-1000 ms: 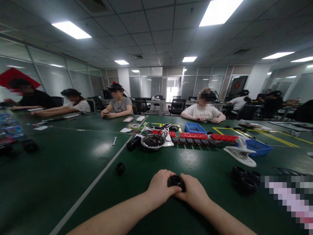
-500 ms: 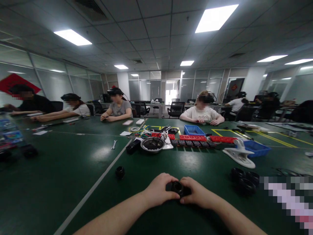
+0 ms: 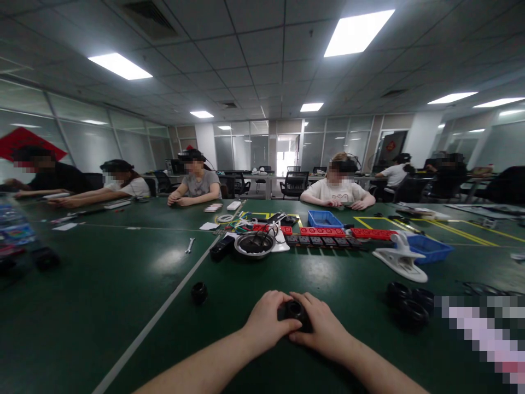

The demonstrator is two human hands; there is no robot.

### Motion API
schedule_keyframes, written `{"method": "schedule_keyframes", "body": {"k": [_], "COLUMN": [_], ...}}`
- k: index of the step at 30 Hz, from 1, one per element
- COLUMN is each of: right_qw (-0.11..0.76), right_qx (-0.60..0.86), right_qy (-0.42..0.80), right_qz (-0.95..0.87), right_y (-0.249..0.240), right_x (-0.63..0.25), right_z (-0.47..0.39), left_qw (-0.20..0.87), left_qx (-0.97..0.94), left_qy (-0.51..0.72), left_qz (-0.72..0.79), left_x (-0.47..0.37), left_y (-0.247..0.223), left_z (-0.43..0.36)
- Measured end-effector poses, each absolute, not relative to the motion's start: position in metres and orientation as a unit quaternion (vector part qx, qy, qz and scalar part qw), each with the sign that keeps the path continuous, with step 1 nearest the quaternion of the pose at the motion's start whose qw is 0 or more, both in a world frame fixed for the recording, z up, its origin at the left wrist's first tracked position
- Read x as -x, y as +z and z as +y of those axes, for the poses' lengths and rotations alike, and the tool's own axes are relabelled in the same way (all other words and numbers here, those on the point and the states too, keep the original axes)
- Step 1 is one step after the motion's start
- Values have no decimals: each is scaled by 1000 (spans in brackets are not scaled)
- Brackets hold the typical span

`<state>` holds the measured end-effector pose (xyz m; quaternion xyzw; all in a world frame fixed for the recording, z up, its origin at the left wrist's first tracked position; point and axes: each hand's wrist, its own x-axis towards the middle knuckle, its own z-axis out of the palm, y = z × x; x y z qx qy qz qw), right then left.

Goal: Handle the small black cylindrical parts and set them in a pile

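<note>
Between my two hands is a dark, round part with a hole in its top point(image 3: 295, 310); its exact kind does not show. My left hand point(image 3: 268, 317) curls around its left side, thumb in front. From the right, my right hand point(image 3: 320, 324) closes round the same part, its fingers over the far edge and its thumb low at the front. The fingers cover much of the part's sides. To the left a similar black round part point(image 3: 199, 293) stands alone on the green table point(image 3: 135, 295).
Several black rings point(image 3: 412, 306) lie to the right. Ahead are a metal bowl point(image 3: 254, 253) with cables, red power strips point(image 3: 322, 231), a white clamp stand point(image 3: 401, 262), blue trays point(image 3: 430, 249) and a wrench point(image 3: 190, 245). Several people sit across the table.
My right hand has shifted left and wraps farther over the dark part, its fingers now nearer my left hand. The part stays between both hands. The view has shifted slightly.
</note>
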<state>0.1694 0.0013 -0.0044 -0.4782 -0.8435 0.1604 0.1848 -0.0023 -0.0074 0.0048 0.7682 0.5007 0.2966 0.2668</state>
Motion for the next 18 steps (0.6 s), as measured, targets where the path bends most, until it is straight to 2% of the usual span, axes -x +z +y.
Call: {"method": "schedule_keyframes", "body": {"k": [4, 7, 13, 18], "right_qw": [154, 146, 159, 151], "right_qx": [409, 411, 495, 541], "right_qy": [264, 278, 217, 104], "right_qz": [-860, -856, -826, -821], "right_y": [4, 7, -2, -4], "right_x": [-184, -188, -176, -162], "right_z": [10, 13, 6, -2], "left_qw": [287, 294, 271, 241], "left_qx": [-798, -813, -787, -762], "left_qy": [286, 276, 287, 295], "left_qz": [446, 421, 473, 523], "left_x": [9, 10, 3, -1], "left_y": [7, 8, 5, 0], "left_z": [-4, -3, -9, -10]}}
